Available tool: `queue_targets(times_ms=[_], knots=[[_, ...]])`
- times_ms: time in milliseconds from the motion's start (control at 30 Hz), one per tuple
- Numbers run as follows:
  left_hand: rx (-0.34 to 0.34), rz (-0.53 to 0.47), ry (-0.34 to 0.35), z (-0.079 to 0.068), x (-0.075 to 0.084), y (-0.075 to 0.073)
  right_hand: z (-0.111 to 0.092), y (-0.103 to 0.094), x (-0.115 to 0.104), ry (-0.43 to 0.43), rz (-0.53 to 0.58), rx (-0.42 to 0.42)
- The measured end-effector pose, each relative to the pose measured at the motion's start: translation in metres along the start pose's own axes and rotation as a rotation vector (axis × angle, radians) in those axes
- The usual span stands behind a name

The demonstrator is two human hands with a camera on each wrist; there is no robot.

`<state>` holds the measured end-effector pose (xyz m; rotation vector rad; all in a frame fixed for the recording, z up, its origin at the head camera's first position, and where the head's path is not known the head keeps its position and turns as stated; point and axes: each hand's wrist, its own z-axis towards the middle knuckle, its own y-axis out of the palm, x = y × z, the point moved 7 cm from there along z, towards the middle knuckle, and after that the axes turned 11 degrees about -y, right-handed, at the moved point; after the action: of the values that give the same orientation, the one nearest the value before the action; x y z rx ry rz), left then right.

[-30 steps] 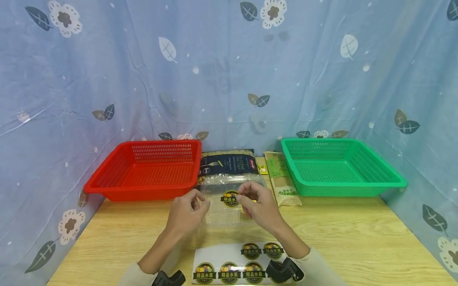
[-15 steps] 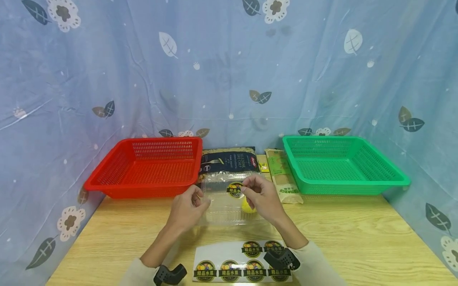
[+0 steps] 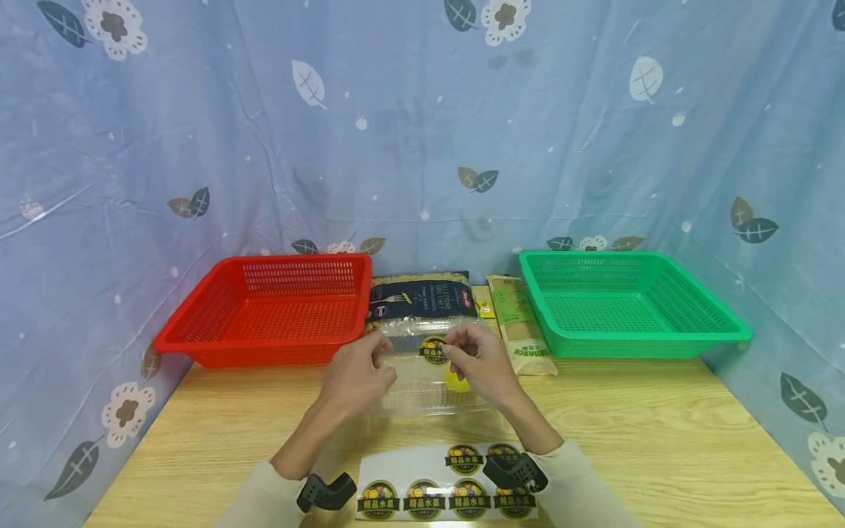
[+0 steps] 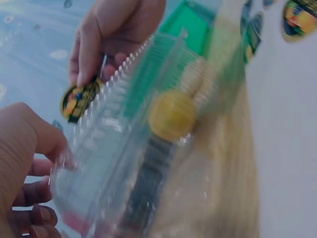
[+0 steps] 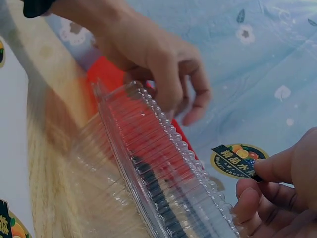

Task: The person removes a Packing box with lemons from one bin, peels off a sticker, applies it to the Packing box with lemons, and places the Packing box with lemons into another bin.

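A clear plastic clamshell box (image 3: 422, 400) with a ribbed edge stands on the table in front of me. Through its wall shows a round yellow thing (image 4: 172, 115), like a lemon. My right hand (image 3: 480, 363) pinches a round fruit-label sticker (image 5: 237, 159) by one edge, between thumb and fingers, over the box lid. The sticker is black and gold with printed fruit. At the box's left side is my left hand (image 3: 359, 372), fingers loosely bent, its fingertips right at the box edge in the left wrist view.
A sheet of the same stickers (image 3: 403, 466) lies near the front edge. A red basket (image 3: 264, 345) stands back left, a green basket (image 3: 647, 341) back right. Between them lie a pasta bag (image 3: 422, 297), a green-and-tan packet (image 3: 521, 323) and a small yellow packet (image 3: 485, 308).
My left hand has moved slightly right to the box's side. The right hand shifted a little right with the sticker, then stayed over the lid.
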<state>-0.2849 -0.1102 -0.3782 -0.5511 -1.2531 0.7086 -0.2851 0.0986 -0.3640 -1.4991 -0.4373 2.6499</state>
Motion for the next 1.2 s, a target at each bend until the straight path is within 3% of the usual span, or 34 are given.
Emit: queue_targets(times_ms=[200, 267, 467, 600, 867, 1033, 1200], knots=[[0.018, 0.076, 0.089, 0.003, 0.022, 0.006, -0.002, 0.003, -0.023, 0.014, 0.001, -0.019], [0.024, 0.073, 0.123, 0.003, 0.027, 0.007, -0.002, 0.003, -0.021, 0.020, 0.007, -0.020], [0.013, -0.025, 0.202, 0.006, 0.038, 0.007, 0.002, 0.003, 0.002, 0.028, 0.016, -0.011], [0.003, -0.102, 0.232, 0.009, 0.042, 0.009, 0.005, 0.002, 0.005, 0.004, 0.019, -0.009], [-0.006, -0.247, 0.176, 0.017, 0.037, 0.010, 0.012, 0.001, 0.002, -0.054, -0.059, -0.003], [-0.027, -0.250, 0.109, 0.020, 0.035, 0.016, 0.012, 0.000, 0.004, -0.059, -0.200, 0.016], [-0.049, -0.181, 0.074, 0.022, 0.031, 0.024, 0.013, 0.002, 0.007, -0.074, -0.288, 0.007]])
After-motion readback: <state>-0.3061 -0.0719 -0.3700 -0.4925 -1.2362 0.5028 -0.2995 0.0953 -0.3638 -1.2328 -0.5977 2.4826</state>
